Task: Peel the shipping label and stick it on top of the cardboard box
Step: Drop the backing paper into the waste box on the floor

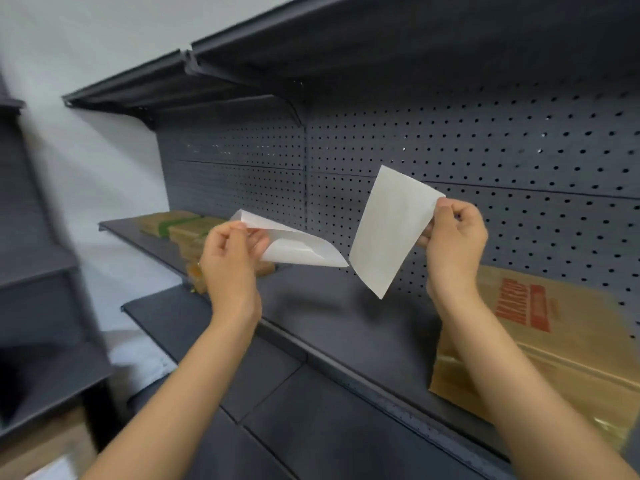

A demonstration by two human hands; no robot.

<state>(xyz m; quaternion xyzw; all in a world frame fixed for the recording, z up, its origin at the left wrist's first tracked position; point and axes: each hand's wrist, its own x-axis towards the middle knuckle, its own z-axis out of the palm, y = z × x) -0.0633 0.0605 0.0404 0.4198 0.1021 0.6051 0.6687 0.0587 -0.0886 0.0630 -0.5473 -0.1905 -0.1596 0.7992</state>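
Both forearms come up from the bottom of the view, w/ the left hand (230, 258) and right hand (453, 244) raised in front of the pegboard (485, 147), above the shelf (329, 317).

Left hand pinches the glossy, curling sheet (294, 244) by its upper left corner, thumb on top, other fingers behind. Right hand pinches the flat matte sheet (391, 233) at its upper right corner, thumb and forefinger closed on the edge, rest curled. The two sheets meet only at one low corner, approx. between the hands, so the peel looks nearly done. Can't tell for sure which is the label and which the backing; the curl and shine suggest the left one is the backing.

To finish well: pull apart slowly at a shallow angle, keep the sticky face off fingers and off itself, hold by the edge only.

Cardboard box (554, 344) lies on the shelf at its right end, near the front edge, below and to the right of the right hand, well apart from the left. Other packs (183, 230) sit at the far left end.
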